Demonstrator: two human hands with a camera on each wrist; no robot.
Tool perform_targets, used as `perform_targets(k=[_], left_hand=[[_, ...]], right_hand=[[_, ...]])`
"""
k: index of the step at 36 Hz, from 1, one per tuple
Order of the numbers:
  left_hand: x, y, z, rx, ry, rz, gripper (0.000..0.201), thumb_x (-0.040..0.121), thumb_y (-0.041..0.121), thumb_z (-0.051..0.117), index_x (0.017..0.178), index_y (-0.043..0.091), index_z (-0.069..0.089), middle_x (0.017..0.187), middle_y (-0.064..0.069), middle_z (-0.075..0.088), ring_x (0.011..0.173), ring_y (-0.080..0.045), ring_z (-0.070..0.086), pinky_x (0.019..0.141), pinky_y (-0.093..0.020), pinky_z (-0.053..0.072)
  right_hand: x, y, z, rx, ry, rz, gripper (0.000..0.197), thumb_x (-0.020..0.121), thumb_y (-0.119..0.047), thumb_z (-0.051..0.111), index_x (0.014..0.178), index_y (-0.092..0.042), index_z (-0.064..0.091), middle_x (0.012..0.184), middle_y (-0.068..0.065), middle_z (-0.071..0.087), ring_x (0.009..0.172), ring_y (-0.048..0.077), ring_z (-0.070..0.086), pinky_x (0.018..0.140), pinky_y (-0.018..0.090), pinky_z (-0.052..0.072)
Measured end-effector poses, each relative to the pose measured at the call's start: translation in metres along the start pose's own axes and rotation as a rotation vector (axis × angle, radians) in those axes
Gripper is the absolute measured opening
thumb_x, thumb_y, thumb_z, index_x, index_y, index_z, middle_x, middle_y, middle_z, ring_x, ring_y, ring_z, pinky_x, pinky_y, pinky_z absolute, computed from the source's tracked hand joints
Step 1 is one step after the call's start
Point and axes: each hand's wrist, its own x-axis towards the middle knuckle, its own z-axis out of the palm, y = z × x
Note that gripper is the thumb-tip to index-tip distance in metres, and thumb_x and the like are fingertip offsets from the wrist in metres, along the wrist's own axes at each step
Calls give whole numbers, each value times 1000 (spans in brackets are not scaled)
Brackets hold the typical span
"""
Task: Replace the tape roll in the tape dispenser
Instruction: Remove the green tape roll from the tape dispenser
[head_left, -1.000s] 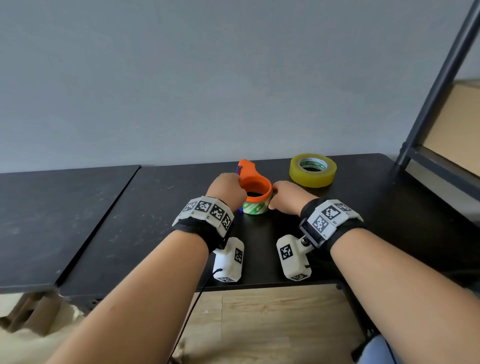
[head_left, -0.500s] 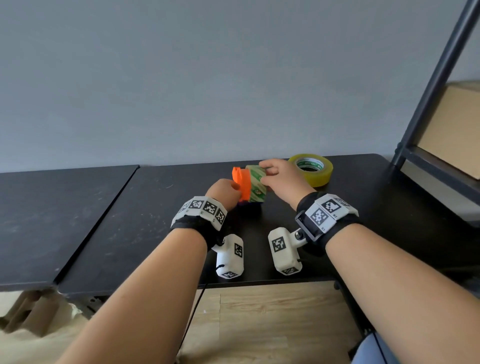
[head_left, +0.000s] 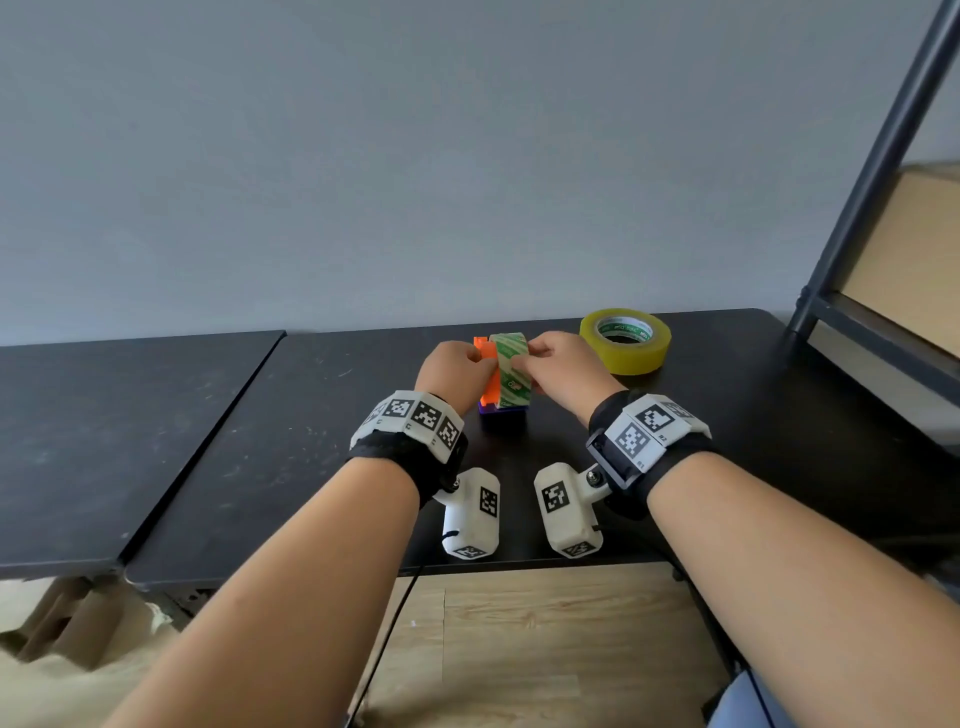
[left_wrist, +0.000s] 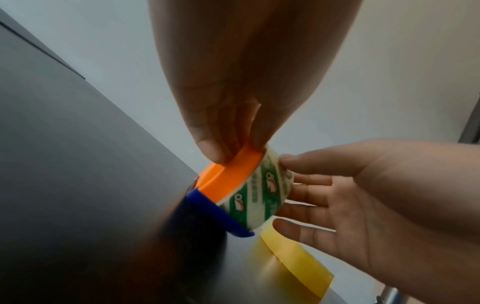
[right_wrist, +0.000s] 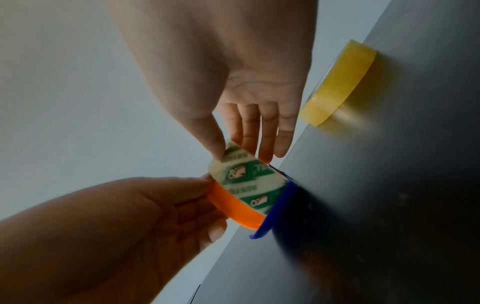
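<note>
The orange tape dispenser (head_left: 488, 382) stands on edge on the black table (head_left: 753, 415), its blue part (head_left: 501, 413) down. A green-and-white tape roll (head_left: 513, 374) sits against its right side. My left hand (head_left: 454, 369) pinches the orange body (left_wrist: 231, 179) at its top rim. My right hand (head_left: 558, 364) holds the green-and-white roll (right_wrist: 246, 185), thumb on the rim and fingers (right_wrist: 259, 142) across its far face. A full yellow tape roll (head_left: 626, 340) lies flat to the right, behind my right hand. The dispenser's hub is hidden by the roll.
A second black table (head_left: 104, 426) adjoins on the left with a seam between. A dark metal shelf post (head_left: 872, 166) and a cardboard box (head_left: 914, 260) stand at the right. The table's front edge runs just under my wrists, with wood floor (head_left: 519, 649) below.
The dispenser with its roll went from lying flat to standing on edge with the blue part down. Both hands shifted from its sides to grips on the orange body and the roll.
</note>
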Motion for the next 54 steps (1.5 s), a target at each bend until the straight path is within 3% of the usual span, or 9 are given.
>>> perform_targets(k=[8, 22, 25, 31, 35, 42, 47, 51, 54], left_hand=[[1, -2, -2, -17, -30, -18, 27, 92, 19, 50, 69, 9, 62, 92, -22, 73, 89, -34, 70, 83, -42, 54], [3, -4, -9, -49, -12, -26, 25, 90, 13, 50, 77, 0, 66, 87, -25, 73, 87, -39, 71, 86, -47, 55], [4, -3, -9, -56, -9, -28, 26, 90, 13, 49, 81, -2, 68, 89, -26, 72, 87, -40, 70, 85, -48, 55], [5, -4, -10, -37, 8, -39, 31, 90, 13, 49, 60, 10, 57, 86, -24, 73, 86, -38, 71, 85, -43, 55], [9, -8, -13, -5, 49, -69, 23, 87, 14, 50, 68, 6, 60, 81, -23, 71, 85, -36, 70, 78, -39, 53], [12, -20, -26, 137, 117, -107, 32, 87, 12, 49, 56, 10, 45, 73, -14, 59, 71, -29, 51, 63, -26, 34], [5, -8, -22, 261, 106, -25, 23, 93, 15, 47, 83, 2, 64, 94, -25, 66, 94, -38, 61, 68, -31, 35], [5, 2, -19, 410, 89, 29, 30, 97, 19, 45, 114, 5, 66, 116, -18, 66, 110, -34, 59, 83, -36, 44], [2, 3, -14, 454, 81, 108, 29, 98, 16, 43, 117, 10, 64, 121, -10, 62, 107, -30, 60, 81, -34, 44]], right_hand=[[1, 0, 0, -40, -21, -1, 16, 93, -19, 62, 104, -8, 66, 106, 11, 73, 99, 24, 70, 91, 47, 55], [-5, -5, 2, -27, 25, -15, 18, 98, -16, 53, 106, -6, 65, 109, 13, 71, 101, 25, 69, 84, 37, 56], [-4, -5, 2, -21, 29, -12, 18, 97, -14, 54, 105, -4, 67, 108, 14, 72, 103, 25, 69, 91, 42, 56], [-2, -3, 6, 2, 53, 6, 22, 97, -14, 53, 115, -3, 61, 117, 14, 68, 110, 26, 65, 93, 40, 54], [1, 1, 5, 27, 122, 22, 22, 96, -12, 52, 112, -2, 63, 111, 13, 69, 105, 27, 66, 92, 44, 55], [7, 9, -11, 15, 186, 24, 22, 89, -6, 53, 97, 2, 72, 97, 19, 75, 93, 33, 70, 86, 47, 57], [4, 1, -7, 17, 180, -17, 17, 89, -6, 58, 96, -2, 72, 100, 16, 75, 95, 30, 70, 86, 42, 57], [3, -1, -4, -2, 175, -30, 16, 89, -6, 60, 102, -4, 69, 106, 12, 73, 100, 27, 68, 91, 42, 54], [4, 2, -3, -35, 174, -31, 18, 88, -7, 62, 105, -7, 66, 109, 11, 72, 103, 28, 67, 94, 43, 53]])
